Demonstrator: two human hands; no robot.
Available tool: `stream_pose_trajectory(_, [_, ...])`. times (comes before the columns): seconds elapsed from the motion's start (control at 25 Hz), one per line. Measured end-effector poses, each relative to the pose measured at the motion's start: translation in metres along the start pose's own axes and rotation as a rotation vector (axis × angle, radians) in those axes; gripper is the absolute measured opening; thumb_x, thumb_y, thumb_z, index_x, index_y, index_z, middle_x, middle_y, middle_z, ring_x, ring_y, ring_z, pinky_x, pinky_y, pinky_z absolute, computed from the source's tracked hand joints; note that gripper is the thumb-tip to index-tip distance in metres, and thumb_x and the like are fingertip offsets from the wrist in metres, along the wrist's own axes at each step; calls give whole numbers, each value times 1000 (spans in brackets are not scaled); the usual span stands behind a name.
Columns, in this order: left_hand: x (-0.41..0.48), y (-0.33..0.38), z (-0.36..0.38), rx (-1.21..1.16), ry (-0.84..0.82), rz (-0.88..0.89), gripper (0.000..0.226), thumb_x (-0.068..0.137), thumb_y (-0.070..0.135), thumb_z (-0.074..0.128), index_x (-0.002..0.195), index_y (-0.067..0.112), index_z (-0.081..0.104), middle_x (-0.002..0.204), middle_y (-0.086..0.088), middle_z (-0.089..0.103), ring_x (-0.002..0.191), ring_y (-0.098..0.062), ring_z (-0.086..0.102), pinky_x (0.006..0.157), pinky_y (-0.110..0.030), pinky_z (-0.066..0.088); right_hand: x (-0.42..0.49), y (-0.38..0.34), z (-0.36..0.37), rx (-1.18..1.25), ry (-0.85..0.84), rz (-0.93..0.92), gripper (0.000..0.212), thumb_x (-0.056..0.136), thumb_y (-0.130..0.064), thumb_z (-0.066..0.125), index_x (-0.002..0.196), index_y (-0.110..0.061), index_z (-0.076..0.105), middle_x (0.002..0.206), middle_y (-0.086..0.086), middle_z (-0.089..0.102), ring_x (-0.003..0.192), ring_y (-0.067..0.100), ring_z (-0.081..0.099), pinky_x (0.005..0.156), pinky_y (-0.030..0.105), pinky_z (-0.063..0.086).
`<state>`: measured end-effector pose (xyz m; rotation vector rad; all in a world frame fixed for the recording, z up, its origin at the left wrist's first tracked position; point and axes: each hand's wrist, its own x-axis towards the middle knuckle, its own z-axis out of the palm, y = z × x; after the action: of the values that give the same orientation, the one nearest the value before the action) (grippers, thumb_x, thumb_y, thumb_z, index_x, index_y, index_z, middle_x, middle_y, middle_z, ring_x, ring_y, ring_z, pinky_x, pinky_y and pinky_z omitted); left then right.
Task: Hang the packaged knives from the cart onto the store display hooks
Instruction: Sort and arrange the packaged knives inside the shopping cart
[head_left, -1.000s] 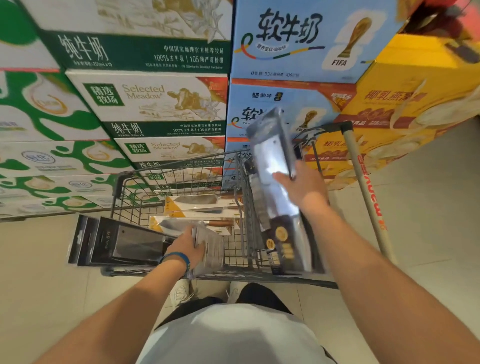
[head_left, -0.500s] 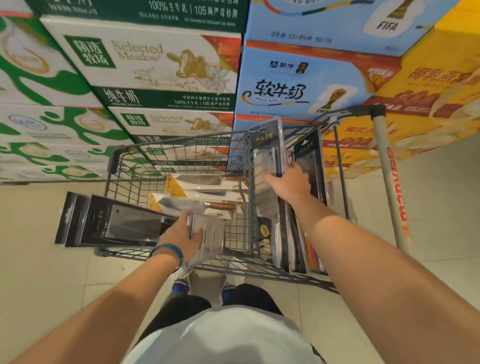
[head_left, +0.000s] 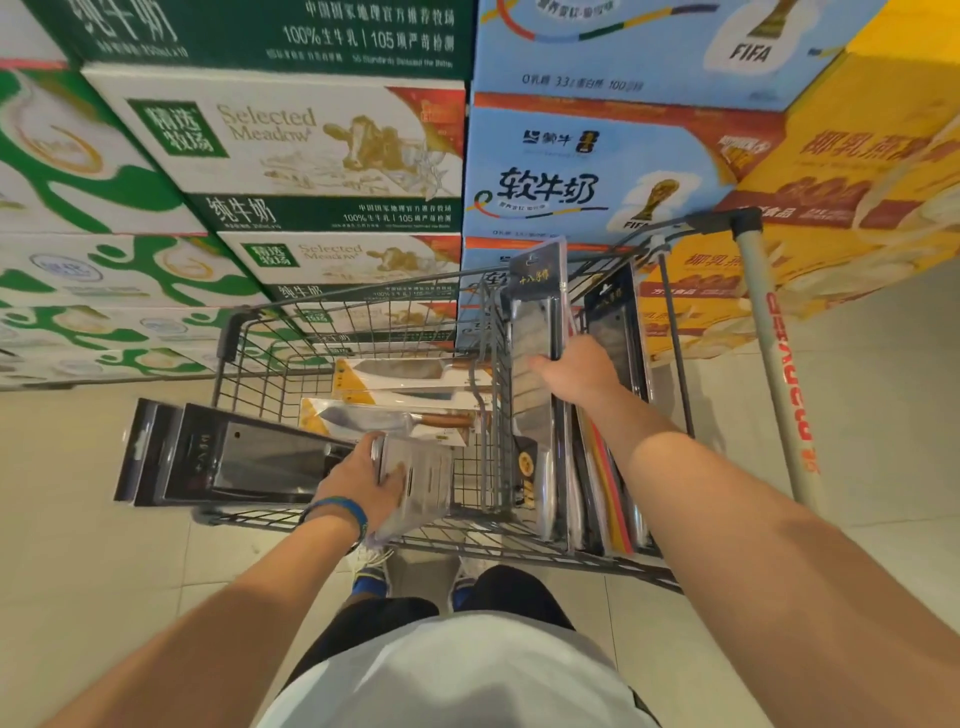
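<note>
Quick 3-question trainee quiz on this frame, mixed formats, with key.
1. True or false: the right hand grips an upright packaged knife standing in the cart.
2. The left hand holds: A) nothing; B) black knife packs; C) a shopping bag.
3. What is stacked behind the cart?
Key: 1 true; 2 B; 3 milk cartons.
</note>
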<state>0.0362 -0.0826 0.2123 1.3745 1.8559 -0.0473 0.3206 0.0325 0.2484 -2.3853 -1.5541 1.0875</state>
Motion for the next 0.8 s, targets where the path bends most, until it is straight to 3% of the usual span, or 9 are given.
stream_pose_trajectory(0.08, [1, -1, 1, 11, -9, -5, 52, 94, 37, 55, 141, 30, 33, 101, -7, 66, 89, -31, 63, 82, -40, 53, -7, -7, -4, -49, 13, 14, 46, 91, -46, 69, 67, -14, 45, 71, 4, 55, 60, 20, 54, 54, 34, 43])
stream_pose_trajectory(0.2, [2, -3, 2, 3, -15, -14, 53, 94, 37, 55, 142, 31, 32, 97, -5, 66, 86, -30, 63, 83, -42, 53, -26, -13, -11, 49, 111, 36, 39, 92, -42, 67, 77, -9, 54, 82, 11, 62, 71, 28, 63, 56, 33, 46])
stream_pose_trajectory(0.28, [3, -3, 2, 4, -16, -14, 53, 93, 36, 55, 141, 32, 33, 99, -7, 68, 88, -31, 64, 82, -42, 54, -46, -14, -21, 201, 236, -7, 33, 91, -40, 70, 94, -8, 60, 98, 13, 63, 84, 29, 64, 69, 38, 54])
stream_pose_trajectory(0.4, [4, -3, 2, -15, -40, 18, 50, 93, 35, 55, 138, 33, 34, 92, -4, 67, 82, -28, 63, 77, -39, 54, -82, -21, -44, 365, 437, -119, 23, 90, -40, 72, 103, -21, 67, 114, 11, 64, 102, 30, 65, 89, 44, 55])
stream_pose_trajectory(0.48, [7, -5, 0, -14, -78, 29, 52, 93, 35, 55, 140, 31, 34, 92, -3, 68, 82, -26, 65, 75, -38, 55, -105, -37, -63, 482, 559, -220, 5, 88, -41, 72, 89, -38, 68, 117, 9, 66, 106, 28, 65, 92, 44, 55])
stream_pose_trajectory(0.56, [10, -5, -3, -16, -117, 42, 58, 92, 34, 56, 144, 28, 31, 93, -4, 67, 83, -26, 65, 76, -38, 56, -124, -58, -84, 508, 650, -311, 14, 87, -40, 72, 78, -48, 65, 112, 7, 66, 104, 25, 64, 91, 43, 56])
stream_pose_trajectory(0.68, [13, -7, -10, -13, -143, 28, 64, 92, 32, 57, 149, 23, 28, 99, -8, 67, 87, -27, 64, 76, -37, 56, -148, -92, -112, 520, 703, -417, 38, 89, -31, 75, 75, -63, 61, 108, 11, 66, 97, 20, 63, 82, 25, 50])
stream_pose_trajectory(0.8, [18, -15, -21, 22, -189, 26, 63, 90, 31, 58, 147, 21, 33, 93, -6, 67, 79, -24, 64, 70, -36, 56, -164, -120, -127, 528, 749, -453, 28, 90, -30, 76, 79, -53, 63, 106, 9, 64, 81, -7, 58, 70, 3, 40])
